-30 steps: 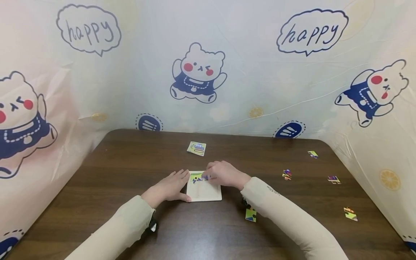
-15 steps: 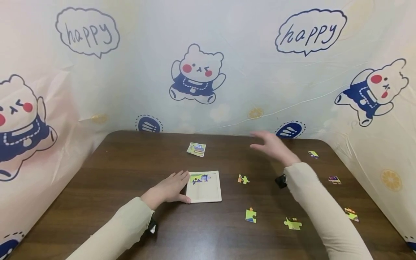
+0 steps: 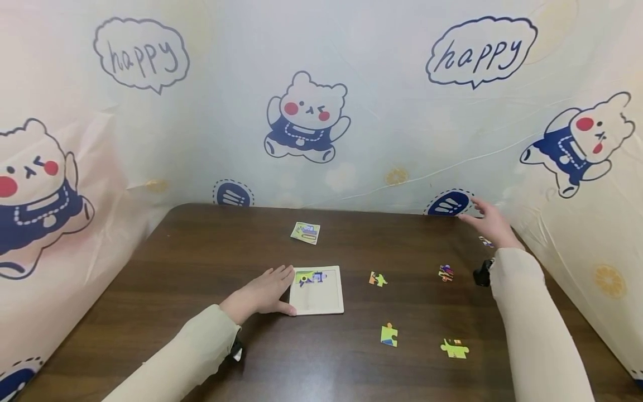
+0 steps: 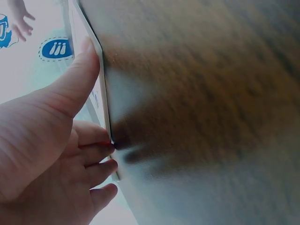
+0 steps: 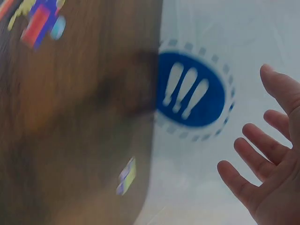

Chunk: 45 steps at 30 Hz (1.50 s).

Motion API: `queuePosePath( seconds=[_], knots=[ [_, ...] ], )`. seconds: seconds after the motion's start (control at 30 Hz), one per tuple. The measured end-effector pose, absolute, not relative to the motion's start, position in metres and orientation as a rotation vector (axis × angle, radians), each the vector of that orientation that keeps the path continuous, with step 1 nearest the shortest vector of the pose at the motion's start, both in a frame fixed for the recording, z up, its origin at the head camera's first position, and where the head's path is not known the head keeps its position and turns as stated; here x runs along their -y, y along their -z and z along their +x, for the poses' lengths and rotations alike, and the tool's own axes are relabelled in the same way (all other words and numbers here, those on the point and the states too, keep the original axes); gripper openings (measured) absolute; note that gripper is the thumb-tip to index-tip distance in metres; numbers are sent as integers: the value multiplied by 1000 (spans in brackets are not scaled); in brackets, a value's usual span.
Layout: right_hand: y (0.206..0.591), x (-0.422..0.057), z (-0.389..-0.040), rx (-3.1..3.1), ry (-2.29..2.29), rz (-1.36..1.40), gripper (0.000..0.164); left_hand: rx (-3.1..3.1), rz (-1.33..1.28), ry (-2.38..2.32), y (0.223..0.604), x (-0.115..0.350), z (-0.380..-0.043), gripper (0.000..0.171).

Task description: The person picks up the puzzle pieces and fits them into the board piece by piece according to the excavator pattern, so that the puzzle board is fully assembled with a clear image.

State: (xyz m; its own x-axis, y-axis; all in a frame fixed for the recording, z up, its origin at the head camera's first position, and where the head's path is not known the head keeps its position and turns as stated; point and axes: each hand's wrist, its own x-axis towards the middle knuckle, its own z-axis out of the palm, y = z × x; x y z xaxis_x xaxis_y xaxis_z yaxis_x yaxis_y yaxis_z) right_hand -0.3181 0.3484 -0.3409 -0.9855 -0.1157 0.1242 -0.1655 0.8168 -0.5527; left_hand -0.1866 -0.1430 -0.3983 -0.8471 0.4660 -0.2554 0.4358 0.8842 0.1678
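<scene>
My left hand (image 3: 263, 291) rests against the left side of a white puzzle tray (image 3: 317, 300), thumb at the near corner and fingers toward the far one. In the left wrist view the thumb (image 4: 77, 77) lies along the tray's edge. Joined jigsaw pieces (image 3: 311, 278) fill part of the tray's far row. My right hand (image 3: 492, 225) hovers over the table's far right corner, fingers apart, holding nothing. Just below it shows a small jigsaw piece (image 3: 486, 242), partly covered by the hand; the right wrist view shows that jigsaw piece (image 5: 126, 177) lying on the wood.
An orange-and-green jigsaw piece (image 3: 378, 279), a purple-and-red one (image 3: 445, 272), a green-and-blue one (image 3: 389, 335) and a green one (image 3: 455, 349) lie spread right of the tray. A square picture card (image 3: 306, 233) lies behind it. A printed cloth (image 3: 377, 128) hangs beyond the table.
My right hand has left the tray and swung right to the far corner; its arm now hides pieces at the right. The left hand has stayed at the tray.
</scene>
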Motion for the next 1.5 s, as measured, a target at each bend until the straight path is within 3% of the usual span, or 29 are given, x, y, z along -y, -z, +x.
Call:
queuePosePath(
  seconds=[0.33, 0.63, 0.83, 1.2, 1.5],
  knots=[
    [382, -393, -308, 2993, -884, 20, 85, -2763, 678, -152, 398, 143, -187, 90],
    [408, -402, -301, 3176, -754, -35, 93, -2762, 683, -132, 398, 142, -187, 90],
    [411, -404, -301, 3217, -668, 45, 82, -2761, 692, -119, 399, 143, -187, 90],
    [414, -403, -301, 3257, -615, 102, 79, -2760, 693, -132, 397, 143, -186, 90],
    [418, -402, -303, 3156, -537, 122, 44, -2761, 684, -128, 397, 143, -187, 90]
  ],
)
